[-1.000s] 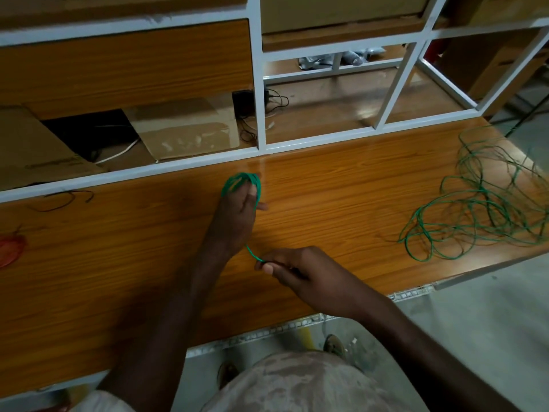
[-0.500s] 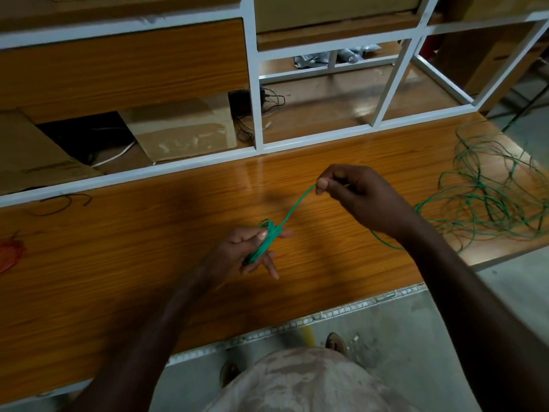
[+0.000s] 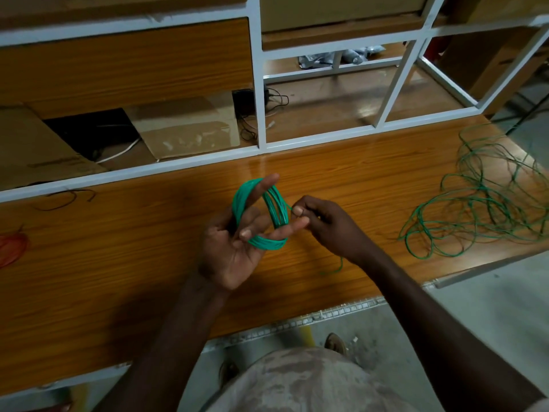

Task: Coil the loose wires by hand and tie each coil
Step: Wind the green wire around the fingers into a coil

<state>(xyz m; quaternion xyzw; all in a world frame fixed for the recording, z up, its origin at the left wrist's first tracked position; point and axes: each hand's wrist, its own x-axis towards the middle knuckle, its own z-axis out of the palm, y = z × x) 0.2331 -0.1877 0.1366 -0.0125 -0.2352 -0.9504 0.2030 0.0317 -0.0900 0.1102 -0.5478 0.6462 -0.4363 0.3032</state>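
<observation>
A green wire coil (image 3: 242,203) of several turns is looped round the spread fingers of my left hand (image 3: 234,251), palm up above the wooden bench top (image 3: 118,248). My right hand (image 3: 323,224) is just right of the coil and pinches the green wire's strand beside it. A thin length of the same wire trails down under my right wrist. A loose tangle of green wire (image 3: 481,203) lies on the bench at the right.
A white metal frame (image 3: 261,84) with wooden shelves rises behind the bench, holding cardboard pieces (image 3: 190,126) and black cables (image 3: 267,99). A red-orange wire bundle (image 3: 12,248) lies at the left edge. A thin black wire (image 3: 68,197) lies near the frame. Concrete floor lies below.
My left hand has turned palm up and its fingers have spread, opening the flattened bundle into a round coil. My right hand has moved from up right down to the coil's right side.
</observation>
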